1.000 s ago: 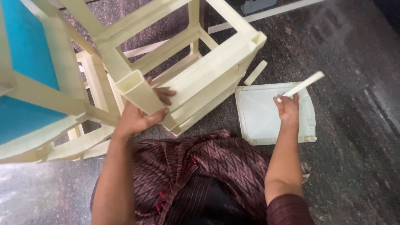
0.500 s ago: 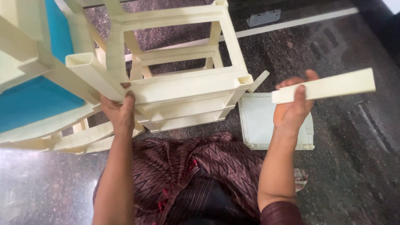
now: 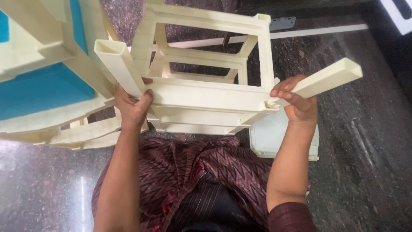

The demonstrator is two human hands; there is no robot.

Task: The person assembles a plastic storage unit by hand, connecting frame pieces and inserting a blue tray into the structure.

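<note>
We steady the cream plastic rack frame (image 3: 206, 92) with our left hand (image 3: 132, 107), fingers curled shut round the hollow square cream leg (image 3: 118, 64) at its near left corner, so it cannot tip. Our right hand (image 3: 300, 103) closes on a second loose cream leg (image 3: 326, 79), its end touching the near right corner socket. A pale flat panel (image 3: 274, 137) lies on the dark stone floor (image 3: 365, 150) below

Flat panel (image 3: 274, 137) right, beneath frame (image 3: 206, 99)
</note>
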